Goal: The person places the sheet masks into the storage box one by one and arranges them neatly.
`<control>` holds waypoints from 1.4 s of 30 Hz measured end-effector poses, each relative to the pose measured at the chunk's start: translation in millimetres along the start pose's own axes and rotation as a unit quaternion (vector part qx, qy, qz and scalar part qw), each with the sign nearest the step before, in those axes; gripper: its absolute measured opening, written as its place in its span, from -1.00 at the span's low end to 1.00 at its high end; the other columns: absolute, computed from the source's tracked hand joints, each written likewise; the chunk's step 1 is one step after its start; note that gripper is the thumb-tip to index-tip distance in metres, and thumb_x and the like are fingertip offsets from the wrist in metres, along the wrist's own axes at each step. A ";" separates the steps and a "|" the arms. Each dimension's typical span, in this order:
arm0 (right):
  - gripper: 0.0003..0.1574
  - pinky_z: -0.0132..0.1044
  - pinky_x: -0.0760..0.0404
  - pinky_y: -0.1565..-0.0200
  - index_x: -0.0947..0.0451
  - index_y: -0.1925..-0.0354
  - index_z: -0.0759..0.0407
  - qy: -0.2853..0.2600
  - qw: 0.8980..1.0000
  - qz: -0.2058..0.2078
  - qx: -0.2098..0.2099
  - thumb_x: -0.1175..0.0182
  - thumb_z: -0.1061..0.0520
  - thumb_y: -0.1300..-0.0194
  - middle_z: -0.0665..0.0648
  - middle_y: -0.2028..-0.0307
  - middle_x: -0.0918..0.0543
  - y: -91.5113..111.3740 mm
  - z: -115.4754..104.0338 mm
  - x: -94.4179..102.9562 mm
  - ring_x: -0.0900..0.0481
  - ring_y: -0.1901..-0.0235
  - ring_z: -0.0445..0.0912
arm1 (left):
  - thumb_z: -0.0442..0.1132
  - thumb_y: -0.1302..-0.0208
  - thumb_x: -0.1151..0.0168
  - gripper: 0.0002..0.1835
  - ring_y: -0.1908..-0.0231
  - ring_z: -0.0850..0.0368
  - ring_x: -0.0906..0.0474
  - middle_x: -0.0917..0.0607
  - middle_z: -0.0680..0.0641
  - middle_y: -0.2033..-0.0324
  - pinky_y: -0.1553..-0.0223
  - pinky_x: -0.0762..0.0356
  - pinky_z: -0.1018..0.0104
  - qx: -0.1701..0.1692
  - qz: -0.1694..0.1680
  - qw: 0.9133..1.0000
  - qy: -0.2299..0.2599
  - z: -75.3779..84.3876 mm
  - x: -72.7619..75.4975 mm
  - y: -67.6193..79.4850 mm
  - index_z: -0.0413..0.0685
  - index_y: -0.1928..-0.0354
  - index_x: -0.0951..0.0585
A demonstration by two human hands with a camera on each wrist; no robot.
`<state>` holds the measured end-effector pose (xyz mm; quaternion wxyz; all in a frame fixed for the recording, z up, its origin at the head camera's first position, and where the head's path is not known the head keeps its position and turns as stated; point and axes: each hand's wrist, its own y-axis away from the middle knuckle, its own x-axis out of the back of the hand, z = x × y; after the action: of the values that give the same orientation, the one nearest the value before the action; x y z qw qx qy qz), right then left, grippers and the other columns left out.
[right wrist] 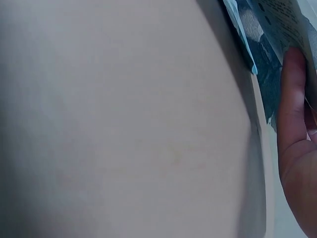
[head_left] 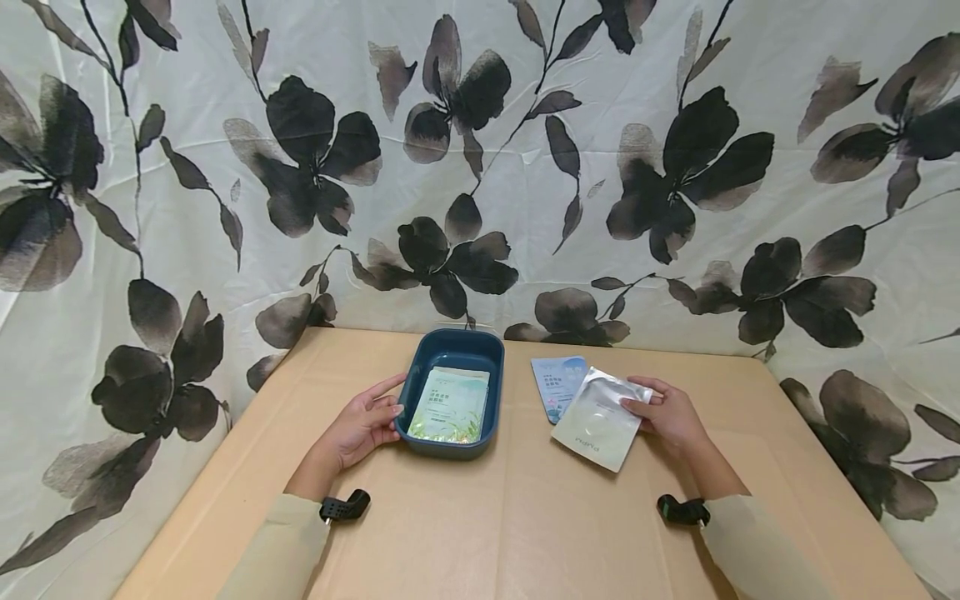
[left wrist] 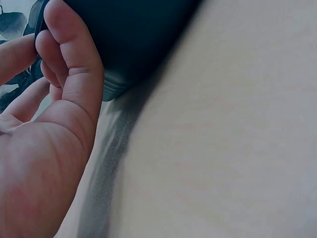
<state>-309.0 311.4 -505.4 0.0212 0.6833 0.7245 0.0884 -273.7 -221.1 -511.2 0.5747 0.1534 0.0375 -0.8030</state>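
Nearest: two beige sleeves (head_left: pixel 277 550), each bearing a dark wrist device (head_left: pixel 345 506), above a tan worktop (head_left: pixel 498 533). Hands, one pair, well apart: the left hand (head_left: pixel 367 427) gripped the left rim of a tray, seemingly to steady it; the right hand (head_left: pixel 671 417) pinched a silver packet by its right edge, thumb on top, a grasp that, I judged, kept most of the face uncovered. Silver packet (head_left: pixel 600 425), one: right of the tray, slanted, shiny along its far end, paler below, lettering upside down to the person; underside finely printed. Tray (head_left: pixel 450 451), one: dark blue, deep-walled, rounded corners, standing upright, its walls presumably serving to keep the contents together. Within it, a pale green packet (head_left: pixel 450 407), face up, grass printed along its near end; whether others lay beneath, I could not tell. Blue packet (head_left: pixel 557 383), one: partly covered from view by the silver one; contact uncertain. Farthest: a white cloth (head_left: pixel 570 42) with dark flowers, behind the worktop.
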 end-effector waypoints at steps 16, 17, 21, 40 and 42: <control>-0.15 -0.29 -0.76 0.26 -0.28 -0.46 0.32 0.012 0.999 -0.004 0.031 -0.39 0.25 -0.30 -0.03 0.14 -0.77 8.7 0.3 -17.7 -0.74 0.28 -0.19 | -0.42 -0.48 -0.13 -0.23 0.41 0.23 -0.55 -0.61 0.04 0.26 0.29 -0.71 0.35 0.000 -0.007 1.000 0.005 0.4 0.5 -1.4 0.03 -0.62 -0.08; -0.15 -0.28 -0.77 0.25 -0.28 -0.46 0.32 0.013 0.999 -0.006 0.031 -0.39 0.25 -0.30 -0.02 0.13 -0.77 9.3 0.4 -18.4 -0.74 0.27 -0.19 | -0.41 -0.48 -0.13 -0.23 0.41 0.23 -0.55 -0.61 0.04 0.26 0.28 -0.71 0.35 -0.002 -0.009 1.000 0.004 0.0 0.8 -1.7 0.01 -0.62 -0.07; -0.16 -0.27 -0.77 0.27 -0.30 -0.45 0.31 0.017 0.999 -0.006 0.037 -0.39 0.24 -0.31 0.02 0.12 -0.77 11.4 -0.4 -20.9 -0.75 0.28 -0.17 | -0.41 -0.48 -0.14 -0.21 0.40 0.23 -0.56 -0.61 0.04 0.24 0.28 -0.71 0.35 -0.005 -0.014 1.000 0.003 -0.9 1.5 -2.2 -0.01 -0.63 -0.05; -0.20 -0.23 -0.78 0.29 -0.34 -0.41 0.29 0.030 0.997 -0.019 0.062 -0.41 0.19 -0.30 0.13 0.09 -0.78 15.4 -5.8 -36.8 -0.77 0.29 -0.13 | -0.41 -0.48 -0.15 -0.24 0.42 0.21 -0.56 -0.61 0.03 0.26 0.29 -0.72 0.34 0.003 0.002 1.000 0.004 -0.3 -1.0 -2.5 0.08 -0.61 -0.12; -0.21 -0.24 -0.77 0.29 -0.34 -0.41 0.29 0.028 0.997 -0.023 0.064 -0.40 0.19 -0.30 0.11 0.10 -0.78 15.3 -5.7 -39.4 -0.77 0.30 -0.13 | -0.42 -0.48 -0.13 -0.25 0.42 0.21 -0.56 -0.61 0.03 0.26 0.30 -0.72 0.34 0.003 0.002 1.000 0.004 -0.4 -0.9 -2.6 0.07 -0.61 -0.12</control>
<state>-292.2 272.5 -500.9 -0.0414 0.6638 0.7443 0.0606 -275.8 -219.3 -511.6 0.5757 0.1582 0.0374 -0.8013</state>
